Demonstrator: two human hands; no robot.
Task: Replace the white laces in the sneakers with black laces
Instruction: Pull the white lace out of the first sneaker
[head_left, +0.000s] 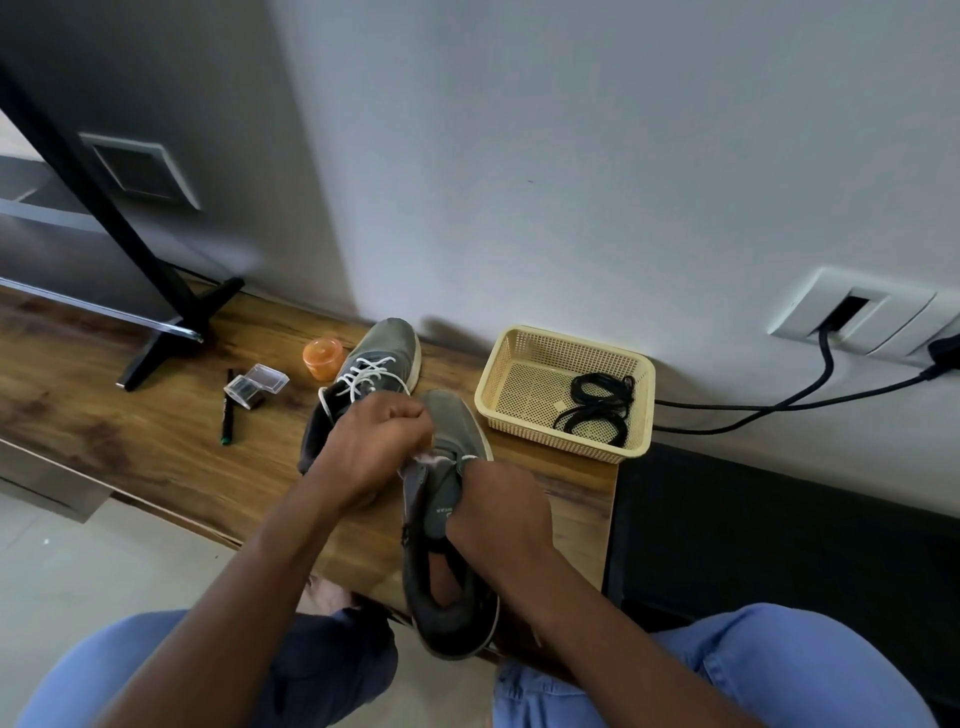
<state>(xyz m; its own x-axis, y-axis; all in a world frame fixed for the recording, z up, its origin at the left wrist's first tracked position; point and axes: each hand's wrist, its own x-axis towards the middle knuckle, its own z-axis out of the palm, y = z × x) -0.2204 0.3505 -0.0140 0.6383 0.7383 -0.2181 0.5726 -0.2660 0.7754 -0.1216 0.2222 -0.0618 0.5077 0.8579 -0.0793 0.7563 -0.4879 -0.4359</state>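
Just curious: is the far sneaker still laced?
Laced: white laces still criss-cross the far sneaker on the shelf.

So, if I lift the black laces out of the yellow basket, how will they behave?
The black laces lie in loose coils, so they are probably floppy and may uncoil or tangle. They look thin, likely very light. The yellow basket might shift if they snag.

The tongue of the nearer sneaker (448, 499) carries a small white printed mark, too tiny and blurred to read.
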